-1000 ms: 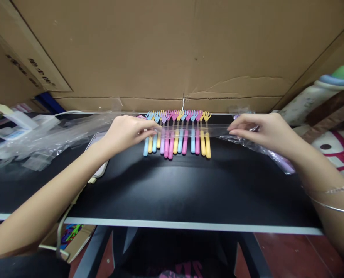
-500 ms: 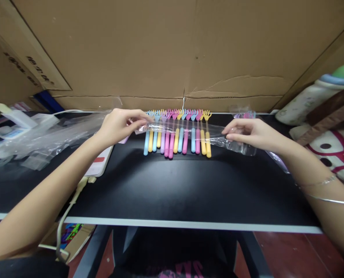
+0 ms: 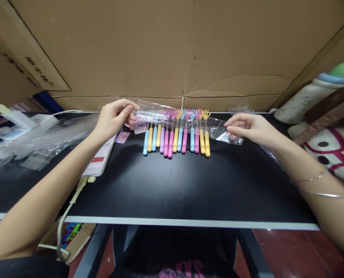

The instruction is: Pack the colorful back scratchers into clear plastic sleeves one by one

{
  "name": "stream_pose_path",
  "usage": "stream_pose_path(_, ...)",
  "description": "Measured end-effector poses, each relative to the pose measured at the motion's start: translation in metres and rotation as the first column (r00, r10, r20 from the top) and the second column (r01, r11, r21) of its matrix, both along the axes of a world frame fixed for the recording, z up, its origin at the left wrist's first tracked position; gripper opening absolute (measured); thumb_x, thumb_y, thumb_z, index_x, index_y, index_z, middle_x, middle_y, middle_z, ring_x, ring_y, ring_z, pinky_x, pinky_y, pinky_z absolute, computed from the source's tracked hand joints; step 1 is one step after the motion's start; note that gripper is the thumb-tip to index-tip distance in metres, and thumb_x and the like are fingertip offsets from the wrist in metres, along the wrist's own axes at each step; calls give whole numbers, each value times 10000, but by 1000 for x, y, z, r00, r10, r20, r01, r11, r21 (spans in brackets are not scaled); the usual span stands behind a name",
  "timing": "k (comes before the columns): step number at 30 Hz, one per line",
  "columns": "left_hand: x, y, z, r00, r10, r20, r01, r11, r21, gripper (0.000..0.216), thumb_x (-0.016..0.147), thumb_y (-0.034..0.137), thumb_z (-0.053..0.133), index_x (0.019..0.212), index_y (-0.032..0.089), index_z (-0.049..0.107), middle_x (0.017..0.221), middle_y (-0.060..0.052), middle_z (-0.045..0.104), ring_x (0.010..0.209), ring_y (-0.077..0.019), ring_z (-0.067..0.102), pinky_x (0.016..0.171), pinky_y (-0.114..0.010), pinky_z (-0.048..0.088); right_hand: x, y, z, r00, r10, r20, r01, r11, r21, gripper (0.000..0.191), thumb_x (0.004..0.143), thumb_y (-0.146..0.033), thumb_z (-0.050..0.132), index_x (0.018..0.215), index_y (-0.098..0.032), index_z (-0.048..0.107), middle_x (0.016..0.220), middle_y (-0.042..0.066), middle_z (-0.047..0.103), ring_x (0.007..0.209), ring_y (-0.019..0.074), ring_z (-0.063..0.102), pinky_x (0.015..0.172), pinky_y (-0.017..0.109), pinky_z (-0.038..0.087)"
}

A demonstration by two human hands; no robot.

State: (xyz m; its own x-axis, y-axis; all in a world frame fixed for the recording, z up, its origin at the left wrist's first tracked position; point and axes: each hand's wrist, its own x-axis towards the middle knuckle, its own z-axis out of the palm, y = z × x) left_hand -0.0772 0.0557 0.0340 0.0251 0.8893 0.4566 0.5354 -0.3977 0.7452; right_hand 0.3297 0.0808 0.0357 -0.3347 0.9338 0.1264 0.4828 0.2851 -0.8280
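A long clear plastic bag [image 3: 186,120] is stretched between my two hands, lifted just above the desk. My left hand [image 3: 114,117] pinches its left end, my right hand [image 3: 248,127] pinches its right end. Behind and under the bag lies a row of several pastel hand-shaped fruit forks [image 3: 176,137] in blue, yellow, purple and pink, side by side on the black desk [image 3: 174,185], handles toward me. Small printed stickers [image 3: 122,137] lie by my left hand.
A white phone [image 3: 100,158] with a cable lies under my left forearm. Crumpled clear plastic [image 3: 44,135] and a white charger [image 3: 18,119] sit at the left. Cardboard [image 3: 172,50] walls the back. Plush toys [image 3: 328,116] crowd the right edge.
Both hands have raised the clear bag off the forks and pulled it up and back. My left hand moved up and left; the phone and stickers are now uncovered.
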Motion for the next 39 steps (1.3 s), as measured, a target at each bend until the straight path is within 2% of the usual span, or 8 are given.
stream_pose_path(5,-1,1,-1,1000,-16,9,16,1000,-4,343,875,467,558,963,152,659,663,-8,591,553,-89,558,525,-196,526,1,1,-1,996,-34,-77,33,999,-12,422,649,-531,816,855,-194,667,678,26,680,561,138,632,542,293,535)
stream_pose_path(12,0,0,-3,999,26,-45,-27,999,-18,335,847,478,540,949,177,647,848,-52,654,745,-136,631,596,-210,556,1,6,-10,977,-85,-195,82,996,-22,353,679,-486,806,854,-209,674,638,14,642,536,140,604,502,292,511)
stream_pose_path(18,2,0,-4,986,58,-156,-56,998,17,220,787,387,572,892,194,575,823,-28,680,662,-125,634,642,-239,540,-9,3,-19,957,-119,-265,144,987,75,255,743,-432,746,856,-232,635,708,15,649,560,141,582,549,316,491)
stream_pose_path(27,6,-4,-4,989,8,-145,-9,1000,-8,257,814,447,599,832,203,520,809,-27,690,656,-130,648,607,-235,528,-13,1,-23,920,-224,-323,258,964,65,173,764,-327,719,859,-236,606,720,29,639,644,174,609,632,336,495)
stream_pose_path(33,14,-9,-5,989,-34,-147,35,999,3,283,819,418,611,973,184,569,780,-16,686,647,-126,644,611,-229,518,-10,1,-21,840,-375,-391,476,857,200,204,773,-305,698,882,-221,547,957,128,662,881,227,629,754,338,499)
stream_pose_path(35,21,-14,-5,990,-60,-124,58,998,-21,293,822,399,616,1018,185,577,763,-2,681,636,-123,645,629,-231,524,-12,-4,-19,838,-410,-359,539,722,435,189,762,-252,694,893,-212,563,970,129,664,942,242,612,834,368,495)
stream_pose_path(37,27,-20,-5,991,-69,-113,64,997,-44,274,825,383,620,1012,185,587,760,5,678,644,-128,654,651,-237,531,-20,-14,-16,858,-436,-271,487,523,699,137,778,-205,656,903,-203,599,953,101,671,1002,263,591,869,416,491)
stream_pose_path(39,34,-25,-5,989,-74,-124,68,996,-55,242,831,361,618,990,182,592,750,8,677,655,-135,664,668,-242,531,-32,-28,-14,922,-364,-131,302,466,832,99,830,-188,595,921,-213,627,928,64,682,999,259,595,849,431,507)
